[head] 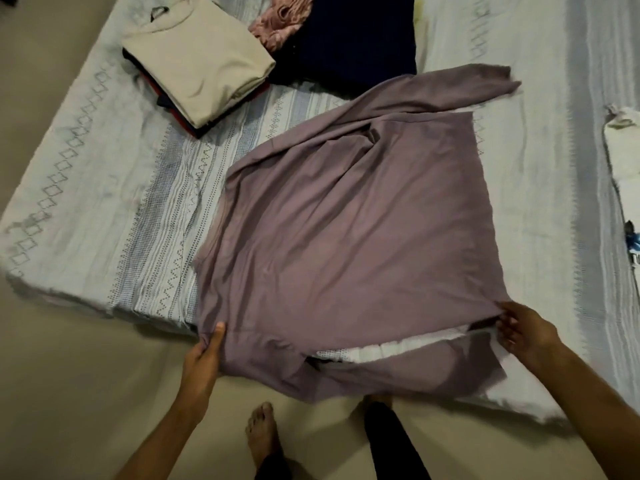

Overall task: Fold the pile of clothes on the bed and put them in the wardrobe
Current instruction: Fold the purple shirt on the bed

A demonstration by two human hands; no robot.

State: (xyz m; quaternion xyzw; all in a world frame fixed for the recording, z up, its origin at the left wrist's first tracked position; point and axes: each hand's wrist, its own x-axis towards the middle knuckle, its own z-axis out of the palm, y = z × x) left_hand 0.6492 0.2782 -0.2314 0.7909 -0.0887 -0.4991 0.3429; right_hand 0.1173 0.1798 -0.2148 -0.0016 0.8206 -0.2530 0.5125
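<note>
Patterned sheets cover the bed [104, 174], where a mauve shirt [346, 237] lies spread between both hands. Left hand [202, 358] pinches its near corner, thumb on top; folded clothes [197, 64] sit beyond it. Right hand [526, 336] grips the opposite corner with curled fingers [507, 327].

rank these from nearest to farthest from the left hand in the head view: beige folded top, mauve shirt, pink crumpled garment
1. mauve shirt: its hem is pinched by the left hand at the near bed edge.
2. beige folded top: on the stack, far left.
3. pink crumpled garment: beyond it, at the top.
</note>
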